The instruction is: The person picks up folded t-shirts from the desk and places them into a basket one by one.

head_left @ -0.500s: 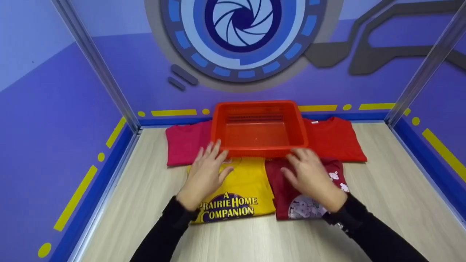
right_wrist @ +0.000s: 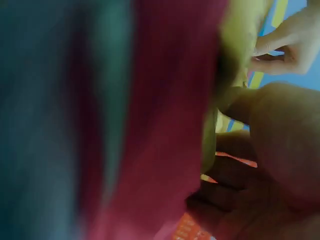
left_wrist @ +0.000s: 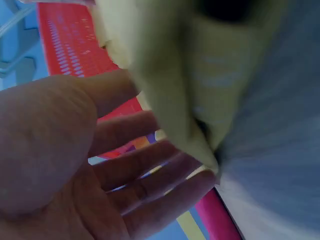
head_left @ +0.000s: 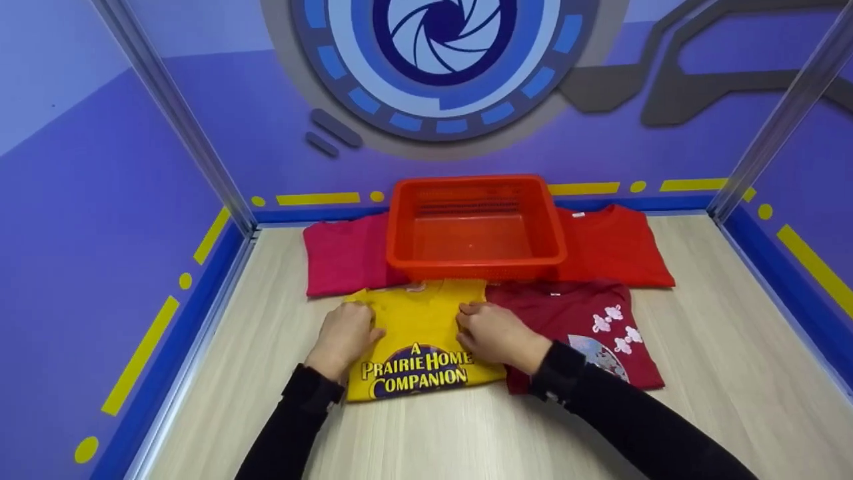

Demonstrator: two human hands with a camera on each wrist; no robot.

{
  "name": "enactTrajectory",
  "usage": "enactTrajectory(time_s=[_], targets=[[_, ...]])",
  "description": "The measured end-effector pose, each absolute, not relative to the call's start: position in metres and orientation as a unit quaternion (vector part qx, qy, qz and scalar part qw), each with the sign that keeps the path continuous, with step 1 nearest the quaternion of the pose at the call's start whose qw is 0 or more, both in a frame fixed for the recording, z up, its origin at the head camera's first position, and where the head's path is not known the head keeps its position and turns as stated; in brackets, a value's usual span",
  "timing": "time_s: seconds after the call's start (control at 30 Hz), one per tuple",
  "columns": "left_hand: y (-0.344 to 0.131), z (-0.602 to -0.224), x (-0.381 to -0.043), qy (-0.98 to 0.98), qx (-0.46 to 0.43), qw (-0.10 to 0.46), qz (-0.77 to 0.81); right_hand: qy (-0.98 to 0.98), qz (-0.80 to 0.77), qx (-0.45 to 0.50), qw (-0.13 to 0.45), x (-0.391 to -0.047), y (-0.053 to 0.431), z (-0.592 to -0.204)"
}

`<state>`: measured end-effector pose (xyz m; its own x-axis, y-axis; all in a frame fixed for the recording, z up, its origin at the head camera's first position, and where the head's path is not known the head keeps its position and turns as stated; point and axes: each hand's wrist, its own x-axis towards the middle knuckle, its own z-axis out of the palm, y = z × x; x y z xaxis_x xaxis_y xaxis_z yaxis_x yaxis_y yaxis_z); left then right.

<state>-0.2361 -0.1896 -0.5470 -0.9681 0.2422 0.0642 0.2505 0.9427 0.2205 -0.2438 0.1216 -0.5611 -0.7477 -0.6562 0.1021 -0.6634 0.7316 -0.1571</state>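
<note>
A folded yellow T-shirt (head_left: 416, 320) with "A Prairie Home Companion" printed on it lies on the table in front of the basket. My left hand (head_left: 343, 337) pinches its left edge; in the left wrist view the thumb (left_wrist: 112, 90) is on one side of the cloth and the fingers on the other. My right hand (head_left: 500, 335) pinches the right edge of the same shirt, its forearm passing over a folded dark red T-shirt (head_left: 556, 310) with a flower print. In the right wrist view the cloth hides some fingertips.
An orange-red plastic basket (head_left: 476, 270) stands at the back, with nothing in it. Left of it lies a folded pink T-shirt (head_left: 343, 257), right of it a folded red T-shirt (head_left: 613, 250). Printed blue-purple walls (head_left: 146, 220) enclose the table (head_left: 413, 440) at the back and sides.
Both hands have come down from the basket's front edge to the yellow T-shirt. The right hand moved left off the dark red shirt, and both now grip the yellow one's sides.
</note>
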Motion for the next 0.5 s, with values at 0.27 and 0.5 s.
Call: enactTrajectory(time_s=[0.27, 0.5], targets=[[-0.190, -0.544, -0.230, -0.979, -0.174, 0.007, -0.107, -0.940, 0.093, 0.325, -0.045, -0.228, 0.121, -0.550], [-0.212, -0.539, -0.250, -0.988, -0.094, 0.016, -0.126, -0.935, 0.166, 0.305, 0.067, -0.259, 0.120, -0.538]])
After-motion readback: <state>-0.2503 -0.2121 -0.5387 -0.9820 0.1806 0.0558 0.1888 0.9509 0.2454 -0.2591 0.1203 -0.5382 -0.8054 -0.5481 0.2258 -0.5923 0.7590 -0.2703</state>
